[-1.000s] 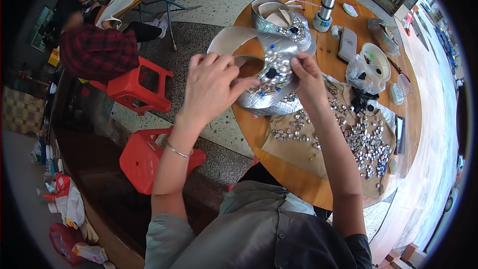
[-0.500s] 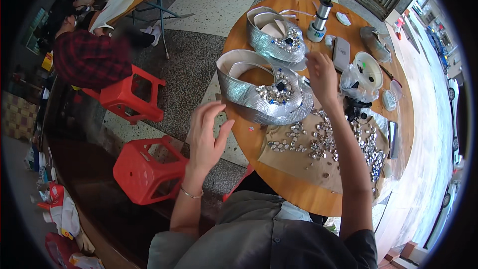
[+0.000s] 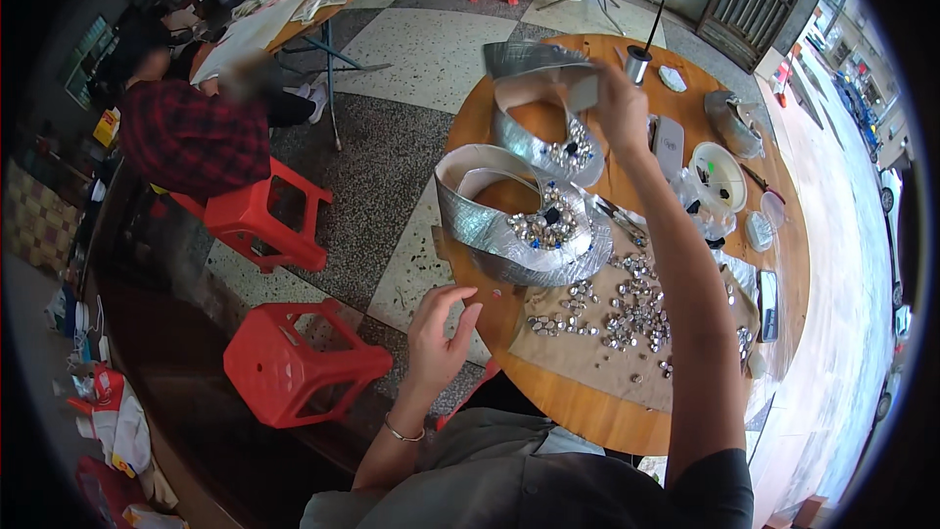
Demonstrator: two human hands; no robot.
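Observation:
My right hand [image 3: 621, 106] reaches to the far side of the table, its fingers closed on the raised edge of the far silver collar-shaped piece [image 3: 509, 127]; a cluster of clear stones sits on that piece's front. Nearer lies a second silver collar-shaped piece [image 3: 480, 227], bearing clear and blue stones around a dark centre. My left hand [image 3: 436, 343] hovers near the table's left edge, fingers apart, holding nothing. Scissors [image 3: 623, 220] lie right of the near piece. Many loose faceted stones [image 3: 627, 318] are scattered over brown paper [image 3: 543, 343].
The round wooden table [image 3: 587, 418] also holds a spool [image 3: 637, 64], a white bowl [image 3: 718, 176], a grey case [image 3: 668, 142] and a phone [image 3: 769, 306]. Red stools [image 3: 294, 362] stand at the left. A person in a checked shirt [image 3: 191, 137] sits beyond.
My right hand has moved up and taken hold of the far silver piece, whose back edge is now lifted. My left hand has shifted right and lower. The view has tilted upward.

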